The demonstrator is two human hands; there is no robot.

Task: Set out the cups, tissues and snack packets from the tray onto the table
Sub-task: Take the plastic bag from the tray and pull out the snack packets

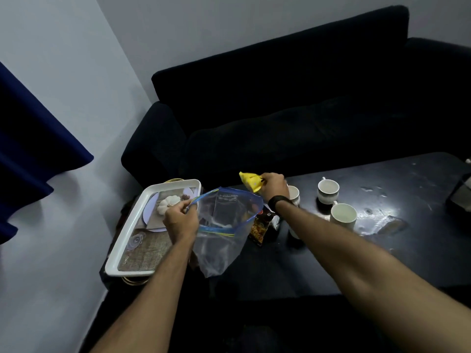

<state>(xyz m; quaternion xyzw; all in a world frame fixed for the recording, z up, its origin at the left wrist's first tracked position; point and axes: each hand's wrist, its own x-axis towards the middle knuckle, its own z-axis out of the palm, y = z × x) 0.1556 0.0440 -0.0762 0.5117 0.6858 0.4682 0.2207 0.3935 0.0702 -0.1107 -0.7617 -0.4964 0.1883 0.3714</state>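
My left hand grips the blue zip rim of a clear plastic bag, which hangs open above the dark table. My right hand holds a yellow snack packet just above and behind the bag's mouth. A dark snack packet lies on the table beside the bag. Three pale cups stand on the table: one partly hidden behind my right wrist, one further back, one nearer. The white tray sits to the left with a printed picture on its base.
A dark sofa runs behind the table. A blue curtain hangs at the left against the white wall. A dark object sits at the table's right edge. The table top shows wet shiny patches by the cups.
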